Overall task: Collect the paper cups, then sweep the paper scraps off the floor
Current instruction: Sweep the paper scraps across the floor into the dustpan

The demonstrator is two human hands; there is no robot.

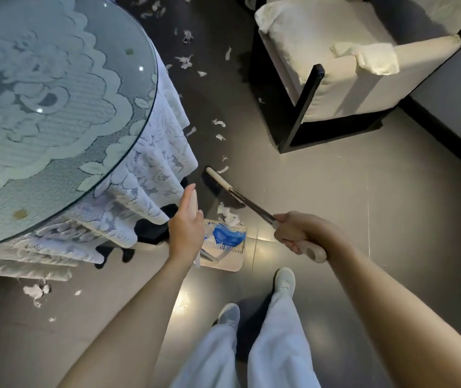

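Note:
My right hand (293, 233) grips the beige handle of a broom (247, 201), whose head rests on the floor ahead of me beside a small heap of white paper scraps (228, 215). My left hand (186, 229) holds the upright handle of a beige dustpan (223, 257) that stands on the floor just in front of that heap. Inside the dustpan lie a crumpled blue item (228, 235) and some white scraps. More white scraps (186, 61) are scattered over the dark floor further ahead, and others (36, 292) lie to my left under the table edge.
A round glass-topped table (55, 107) with a white lace cloth (151, 175) fills the left side. A pale upholstered armchair (349, 68) with a black frame stands at the upper right, next to a wall with a dark skirting board (447, 135). My feet (284, 281) are below the dustpan.

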